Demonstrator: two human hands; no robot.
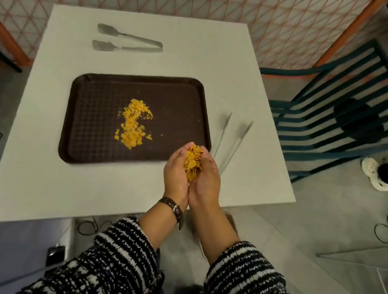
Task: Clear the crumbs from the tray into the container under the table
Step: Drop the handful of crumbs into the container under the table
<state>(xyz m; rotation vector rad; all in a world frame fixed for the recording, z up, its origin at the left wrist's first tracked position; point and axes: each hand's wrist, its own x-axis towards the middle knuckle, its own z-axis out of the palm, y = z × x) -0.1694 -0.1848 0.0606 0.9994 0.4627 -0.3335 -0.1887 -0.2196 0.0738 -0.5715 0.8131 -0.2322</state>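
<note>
Sleeves of striped black-and-white knit rise from the bottom of the frame to the left hand [176,174] and right hand [206,181], pressed together at center, fingers cupped around a heap of yellow crumbs [192,161] above the near right corner of the brown tray [87,146]. More loose crumbs [133,122] lie mid-tray on the white worktop [40,174]. Thin tongs [233,140] rest just right of the tray; wider tongs [128,41] lie beyond it, upper left.
</note>
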